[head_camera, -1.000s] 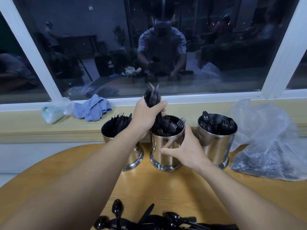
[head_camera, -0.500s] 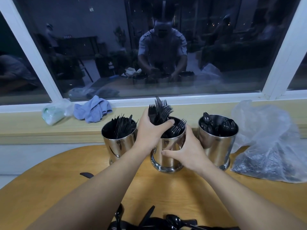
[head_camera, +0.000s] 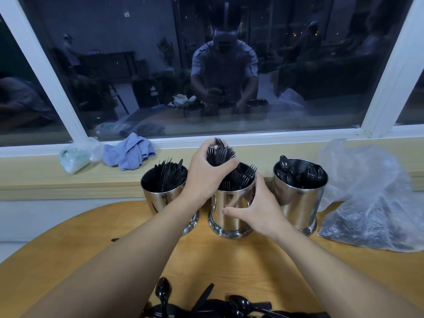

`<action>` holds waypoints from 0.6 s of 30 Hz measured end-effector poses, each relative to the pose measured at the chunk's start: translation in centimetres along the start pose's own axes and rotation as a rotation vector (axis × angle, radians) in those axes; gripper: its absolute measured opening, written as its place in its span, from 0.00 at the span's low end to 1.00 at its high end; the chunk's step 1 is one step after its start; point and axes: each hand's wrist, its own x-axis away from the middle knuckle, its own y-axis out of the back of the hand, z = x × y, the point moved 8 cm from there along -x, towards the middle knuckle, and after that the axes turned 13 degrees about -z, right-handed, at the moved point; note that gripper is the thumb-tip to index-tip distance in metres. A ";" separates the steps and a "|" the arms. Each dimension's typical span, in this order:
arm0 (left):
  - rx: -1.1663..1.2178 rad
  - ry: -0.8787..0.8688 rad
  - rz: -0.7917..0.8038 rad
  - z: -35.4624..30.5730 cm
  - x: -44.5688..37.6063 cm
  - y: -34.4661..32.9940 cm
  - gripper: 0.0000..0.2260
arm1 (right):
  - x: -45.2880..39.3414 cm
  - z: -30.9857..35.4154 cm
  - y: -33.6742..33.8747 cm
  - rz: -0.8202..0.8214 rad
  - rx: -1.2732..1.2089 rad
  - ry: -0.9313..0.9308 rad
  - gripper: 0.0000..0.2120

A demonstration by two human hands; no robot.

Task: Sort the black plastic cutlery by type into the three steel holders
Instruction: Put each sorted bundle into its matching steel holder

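The left hand's fingers curl tight round a bunch of forks, tines up, over the middle holder. The right hand wraps that holder's side. Three steel holders stand in a row on the bench: knives left, spoons right. A plastic bag lies just beside them.

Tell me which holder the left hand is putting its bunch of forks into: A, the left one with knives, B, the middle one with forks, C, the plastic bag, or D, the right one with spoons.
B: the left hand grips a bunch of forks right over the middle holder, which already has forks in it, while the right hand holds that holder's side.
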 end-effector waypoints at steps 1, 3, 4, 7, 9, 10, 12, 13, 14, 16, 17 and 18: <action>-0.033 -0.021 -0.009 0.2 0.2 0.0 0.12 | 0.0 0.0 0.0 0.003 -0.002 0.002 0.47; -0.111 -0.050 0.003 0.9 0.7 -0.3 0.10 | 0.0 -0.1 -0.1 0.016 -0.012 0.002 0.44; -0.130 -0.051 0.017 1.1 1.0 -0.4 0.13 | 0.0 -0.1 -0.1 0.017 -0.017 0.004 0.43; -0.116 -0.016 0.027 1.2 1.5 0.0 0.29 | 0.1 0.0 -0.1 0.015 -0.024 0.011 0.43; -0.095 0.001 0.019 1.1 1.3 0.3 0.38 | 0.1 0.0 -0.3 0.029 -0.030 0.013 0.43; -0.091 0.002 0.027 1.0 1.2 0.4 0.40 | 0.1 -0.1 -0.3 0.034 -0.031 0.012 0.44; -0.103 -0.006 0.049 0.8 1.1 0.4 0.44 | 0.0 -0.2 -0.3 0.030 -0.025 0.013 0.45; -0.111 -0.021 0.053 0.5 1.1 0.4 0.45 | 0.0 -0.2 -0.2 0.025 -0.024 0.014 0.45; -0.115 -0.044 0.048 0.3 1.0 0.4 0.46 | 0.0 -0.2 -0.2 0.016 -0.024 0.016 0.46; -0.118 -0.079 0.029 -0.2 0.7 0.3 0.46 | 0.0 -0.2 -0.3 0.005 -0.027 0.020 0.48; -0.129 -0.081 0.028 -0.4 0.5 0.1 0.46 | 0.0 -0.2 -0.3 0.002 -0.031 0.022 0.49; -0.153 -0.074 0.028 -0.4 0.4 -0.1 0.45 | 0.0 -0.2 -0.3 0.000 -0.034 0.021 0.48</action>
